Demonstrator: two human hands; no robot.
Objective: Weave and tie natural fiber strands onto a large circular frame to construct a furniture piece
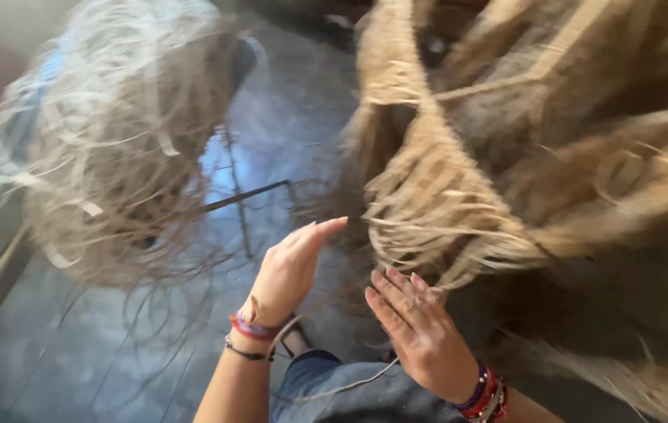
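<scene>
Nearest, at the bottom edge, a knee in blue denim (326,388) sits between the two forearms, with one loose pale strand (350,385) lying across it; the left wrist carries red and dark bracelets (249,327), the right wrist a stack of red, purple and white bracelets (484,395); the left hand (291,270) is raised edge-on, fingers straight and together, thumb tucked, gripping nothing, its fingertips near the fringe of fibre ahead; the right hand (416,329) lies palm down, fingers stretched flat and slightly spread, closed on nothing, its fingertips touching or just beside the lowest loose ends of the tan fibre bundle (436,196), though blur makes real contact hard to tell; that bundle is right of centre, tied at a narrow waist above and flaring down into a frayed skirt just beyond both hands; behind and right of it more tan fibre (600,117) fills the far right; to the left, well apart from the hands, a paler greyish mass of fibre (107,149) hangs loose; between the two masses a dark thin rod (244,196) crosses over the grey floor (287,102)
</scene>
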